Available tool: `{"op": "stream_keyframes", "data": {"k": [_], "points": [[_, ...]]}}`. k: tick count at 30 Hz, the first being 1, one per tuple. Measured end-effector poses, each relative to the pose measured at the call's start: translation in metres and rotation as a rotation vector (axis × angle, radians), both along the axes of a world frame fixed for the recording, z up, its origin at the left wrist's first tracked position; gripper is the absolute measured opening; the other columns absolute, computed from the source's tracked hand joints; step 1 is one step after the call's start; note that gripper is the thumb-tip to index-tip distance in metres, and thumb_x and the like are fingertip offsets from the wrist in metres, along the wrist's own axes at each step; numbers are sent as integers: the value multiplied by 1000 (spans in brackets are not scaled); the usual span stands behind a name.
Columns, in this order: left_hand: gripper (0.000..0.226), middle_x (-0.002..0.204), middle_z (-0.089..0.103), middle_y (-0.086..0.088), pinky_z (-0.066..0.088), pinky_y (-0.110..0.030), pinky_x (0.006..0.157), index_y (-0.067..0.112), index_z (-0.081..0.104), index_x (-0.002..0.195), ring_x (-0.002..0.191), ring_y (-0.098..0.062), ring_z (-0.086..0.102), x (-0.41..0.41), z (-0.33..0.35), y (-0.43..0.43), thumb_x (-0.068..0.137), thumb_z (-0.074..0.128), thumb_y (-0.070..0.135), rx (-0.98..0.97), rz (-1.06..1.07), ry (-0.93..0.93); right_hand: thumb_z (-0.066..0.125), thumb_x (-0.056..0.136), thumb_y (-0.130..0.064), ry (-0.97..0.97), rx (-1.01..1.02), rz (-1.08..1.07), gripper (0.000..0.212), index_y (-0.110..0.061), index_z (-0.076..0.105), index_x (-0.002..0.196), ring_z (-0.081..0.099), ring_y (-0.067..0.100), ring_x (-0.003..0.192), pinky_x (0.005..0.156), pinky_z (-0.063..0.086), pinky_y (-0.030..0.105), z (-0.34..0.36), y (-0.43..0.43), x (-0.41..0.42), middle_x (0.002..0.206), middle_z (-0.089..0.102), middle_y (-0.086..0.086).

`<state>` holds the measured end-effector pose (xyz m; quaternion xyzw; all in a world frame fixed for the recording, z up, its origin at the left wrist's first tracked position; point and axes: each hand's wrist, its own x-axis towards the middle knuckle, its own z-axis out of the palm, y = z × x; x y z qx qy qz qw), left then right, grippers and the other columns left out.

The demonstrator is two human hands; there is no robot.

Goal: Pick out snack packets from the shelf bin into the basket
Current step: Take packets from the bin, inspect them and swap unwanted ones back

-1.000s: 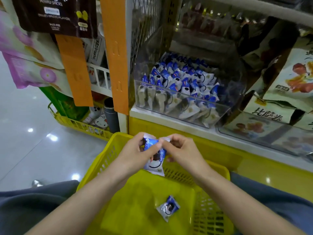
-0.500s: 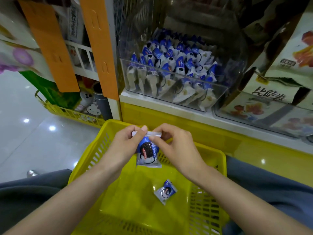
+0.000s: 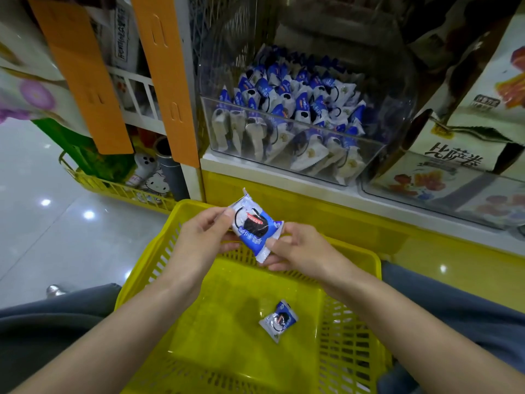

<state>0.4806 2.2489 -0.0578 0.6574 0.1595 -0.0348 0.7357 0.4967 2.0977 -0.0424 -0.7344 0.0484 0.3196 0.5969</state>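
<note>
The left hand (image 3: 199,240) is closed on a packet (image 3: 255,226): the upper end is pinched between thumb and fingers. The right hand (image 3: 298,248) is closed on the same packet, and the lower end is pinched, at 4 o'clock from the left hand. The packet is held tilted, printed face up, above the 12 o'clock side of the basket (image 3: 358,247), without touching it. A second packet (image 3: 279,319) is seen lying on the basket floor, at 6 o'clock from the held one. The bin (image 3: 295,120) on the shelf (image 3: 255,172), at 12 o'clock from the hands and well apart, is filled with many packets of this kind.

The step in hand is judged to be the placing of a picked packet into the basket. For the next move, both pinches must be loosened over the floor so that the packet is dropped inside; after that, a reach to the bin is called for.
</note>
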Motion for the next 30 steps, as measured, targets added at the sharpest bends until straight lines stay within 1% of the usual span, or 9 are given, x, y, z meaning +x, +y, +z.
{"op": "stream_keyframes", "data": {"k": [2,4,6,9,14,17,21,27,30], "points": [[20,75,68,2,55,-22,62,14,66,87,66,-7,65,0,-1,1,95,47,16,12,-8,-6,54,91,-5,-35,-93,83,21,-7,48,110,64,8,70,65,51,19,-2,-2,0,104,64,14],[21,71,69,5,55,-24,63,13,66,85,67,-9,65,1,1,1,94,47,13,63,-30,-29,65,84,-14,-165,-258,162,51,-9,39,127,58,15,103,87,50,29,-4,-3,0,124,55,7],[21,72,69,0,55,-33,71,12,65,82,72,-17,65,2,1,2,94,48,11,162,-67,-57,70,80,-23,-301,-293,147,65,-13,35,134,50,13,117,99,44,33,-3,0,-2,130,49,-1],[19,87,67,-20,51,-52,84,11,65,81,87,-38,62,2,1,-1,93,50,10,261,-154,-90,66,83,-20,-437,-176,75,36,-17,52,116,58,12,103,91,48,30,1,5,-3,111,60,-5],[17,88,65,-28,49,-59,81,13,66,83,77,-26,57,0,5,-4,91,53,8,263,-181,-111,61,87,-23,-418,-179,32,4,-22,57,87,65,25,89,85,50,46,0,3,0,96,67,5],[16,84,68,-20,49,-57,77,18,66,81,77,-37,61,-1,4,-3,91,55,12,325,-223,-171,53,90,-28,-406,-221,37,13,-23,56,78,64,22,85,83,51,49,2,3,1,85,68,6],[13,78,67,-14,48,-51,71,15,63,80,73,-26,61,-3,2,-4,91,55,15,407,-280,-242,52,91,-26,-487,-247,49,24,-10,58,75,61,38,82,76,50,53,2,-2,5,78,66,20],[28,52,44,10,31,-32,54,20,50,65,56,-8,38,-3,2,-2,93,50,21,450,-256,-259,66,83,-20,-699,-253,75,6,-22,66,77,61,7,70,65,50,25,5,-3,2,73,67,-6],[30,54,40,9,28,-32,55,22,49,63,57,-11,35,-2,3,-3,93,51,22,420,-261,-241,63,86,-28,-858,-422,165,8,-22,67,85,59,8,76,68,50,31,8,-4,-1,80,65,-8]]}}
